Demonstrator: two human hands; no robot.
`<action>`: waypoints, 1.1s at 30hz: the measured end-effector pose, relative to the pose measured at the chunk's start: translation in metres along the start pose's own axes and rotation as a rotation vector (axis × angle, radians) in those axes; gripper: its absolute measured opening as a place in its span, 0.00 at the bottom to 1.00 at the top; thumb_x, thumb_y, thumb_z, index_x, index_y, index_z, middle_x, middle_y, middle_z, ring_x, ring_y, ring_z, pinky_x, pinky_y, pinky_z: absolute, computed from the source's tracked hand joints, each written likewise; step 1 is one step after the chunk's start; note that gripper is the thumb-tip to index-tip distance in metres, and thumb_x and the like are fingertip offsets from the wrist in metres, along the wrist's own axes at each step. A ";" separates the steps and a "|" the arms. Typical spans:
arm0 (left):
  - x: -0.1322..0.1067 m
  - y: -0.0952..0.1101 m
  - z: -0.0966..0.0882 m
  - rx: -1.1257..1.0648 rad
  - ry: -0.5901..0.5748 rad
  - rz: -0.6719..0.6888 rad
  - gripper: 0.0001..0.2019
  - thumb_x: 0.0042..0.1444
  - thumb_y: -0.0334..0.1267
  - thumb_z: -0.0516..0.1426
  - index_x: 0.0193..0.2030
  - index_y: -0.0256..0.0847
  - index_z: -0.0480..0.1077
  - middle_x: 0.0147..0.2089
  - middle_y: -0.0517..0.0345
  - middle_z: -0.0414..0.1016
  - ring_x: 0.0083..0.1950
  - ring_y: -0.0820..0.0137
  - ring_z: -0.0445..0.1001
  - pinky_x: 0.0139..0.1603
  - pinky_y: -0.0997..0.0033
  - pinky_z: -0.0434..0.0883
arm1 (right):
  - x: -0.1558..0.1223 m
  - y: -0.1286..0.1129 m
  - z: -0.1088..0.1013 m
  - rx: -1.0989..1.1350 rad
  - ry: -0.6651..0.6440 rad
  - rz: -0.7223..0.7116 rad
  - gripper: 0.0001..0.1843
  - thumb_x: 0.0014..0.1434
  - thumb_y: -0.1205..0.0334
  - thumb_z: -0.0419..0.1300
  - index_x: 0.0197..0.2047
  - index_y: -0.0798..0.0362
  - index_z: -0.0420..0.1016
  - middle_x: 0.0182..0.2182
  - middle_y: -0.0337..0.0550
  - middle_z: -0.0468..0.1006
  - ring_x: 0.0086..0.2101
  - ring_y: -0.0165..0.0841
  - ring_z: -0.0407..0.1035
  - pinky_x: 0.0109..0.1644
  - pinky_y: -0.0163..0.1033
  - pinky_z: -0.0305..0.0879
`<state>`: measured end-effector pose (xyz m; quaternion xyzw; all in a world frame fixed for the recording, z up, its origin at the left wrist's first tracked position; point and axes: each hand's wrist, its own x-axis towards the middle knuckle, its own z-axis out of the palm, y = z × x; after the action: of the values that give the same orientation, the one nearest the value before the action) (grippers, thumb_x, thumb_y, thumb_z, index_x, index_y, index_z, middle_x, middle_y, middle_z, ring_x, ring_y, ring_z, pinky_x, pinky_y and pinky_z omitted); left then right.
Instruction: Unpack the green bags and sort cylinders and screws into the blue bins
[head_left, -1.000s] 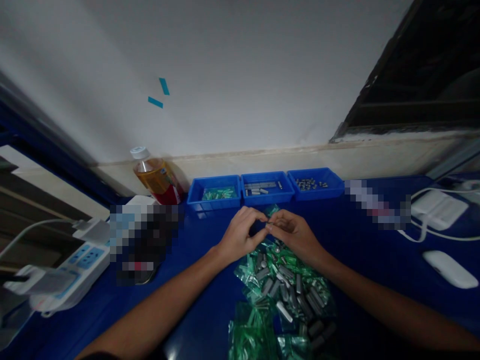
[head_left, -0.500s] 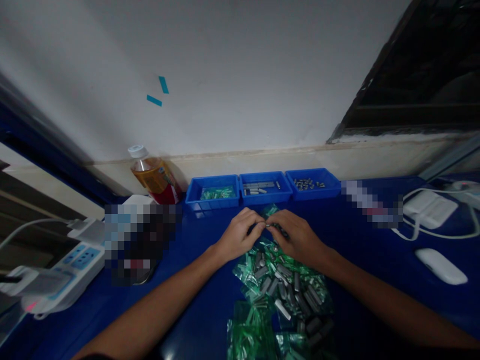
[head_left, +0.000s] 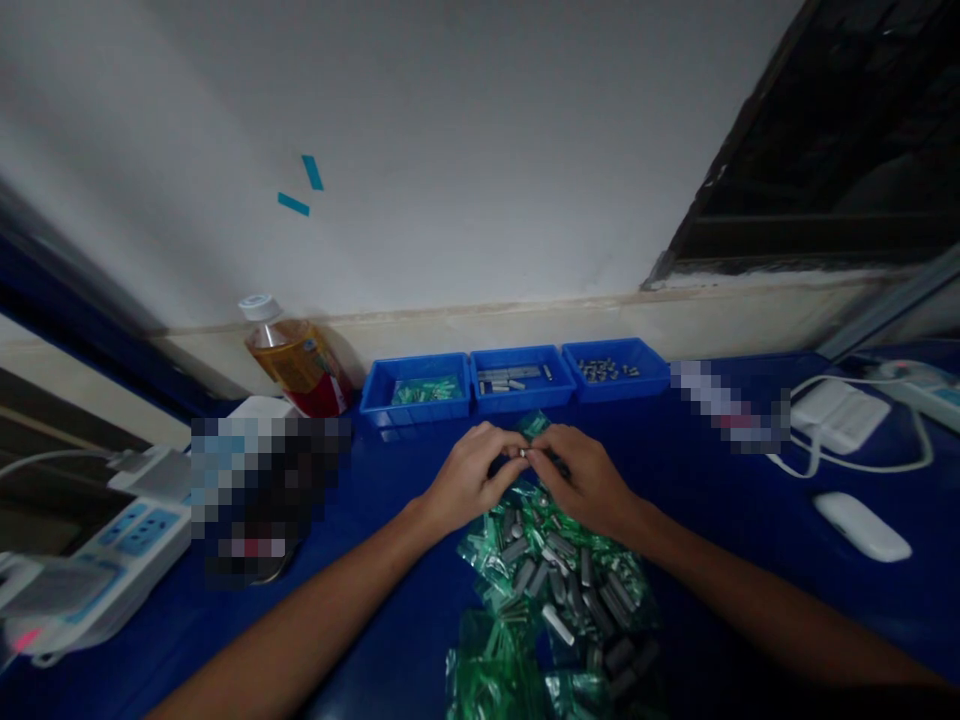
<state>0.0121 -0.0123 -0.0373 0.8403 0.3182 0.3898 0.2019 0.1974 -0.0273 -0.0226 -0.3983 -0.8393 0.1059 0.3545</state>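
- Metal piece [head_left: 523, 453]: small, silvery, shiny end facing the camera; pinched between the fingertips of both hands, above the far edge of the pile [head_left: 559, 585].
- Long axis: appears to run left-right, from one hand to the other; most of its length is hidden by the fingers, so the exact tilt cannot be told.
- Left hand [head_left: 469, 478]: fingers curled, thumb and forefinger closed on the piece's left end.
- Right hand [head_left: 589, 480]: fingers curled, tips closed on the right end; knuckles up.
- Both hands meet at the fingertips, touching or nearly so, over the blue table [head_left: 390, 620].
- Pile: grey cylindrical parts mixed with small green-tinted bags, lying just under and nearer than the hands.
- Three blue trays in a row behind the hands: left tray [head_left: 415, 390] holds green bags, middle tray [head_left: 517, 378] grey bars, right tray [head_left: 613, 369] small metal bits.
- Bottle [head_left: 294, 357] leans left of the trays; power strip [head_left: 112, 540] far left; white mouse [head_left: 862, 525] at right.
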 end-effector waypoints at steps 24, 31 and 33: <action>0.005 -0.001 0.008 0.391 -0.272 -0.156 0.17 0.63 0.48 0.48 0.54 0.48 0.68 0.64 0.51 0.60 0.64 0.55 0.55 0.59 0.47 0.55 | 0.074 0.144 -0.105 -0.570 -0.240 0.642 0.10 0.54 0.58 0.59 0.35 0.55 0.79 0.30 0.45 0.79 0.31 0.35 0.71 0.33 0.35 0.60; 0.006 0.002 0.008 0.386 -0.197 -0.228 0.09 0.61 0.45 0.52 0.38 0.45 0.69 0.56 0.56 0.70 0.60 0.59 0.60 0.59 0.47 0.51 | 0.080 0.170 -0.087 -0.593 -0.373 0.741 0.09 0.49 0.57 0.63 0.32 0.52 0.81 0.31 0.47 0.80 0.33 0.37 0.72 0.33 0.35 0.60; 0.007 0.003 0.007 0.411 -0.164 -0.270 0.07 0.59 0.43 0.54 0.34 0.43 0.68 0.51 0.57 0.73 0.56 0.60 0.64 0.57 0.48 0.51 | 0.081 0.172 -0.085 -0.609 -0.389 0.761 0.09 0.48 0.58 0.63 0.32 0.51 0.81 0.32 0.48 0.80 0.34 0.38 0.72 0.34 0.36 0.61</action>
<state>0.0220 -0.0102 -0.0366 0.8424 0.4825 0.2171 0.1020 0.3220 0.1374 0.0017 -0.7329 -0.6785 0.0505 -0.0033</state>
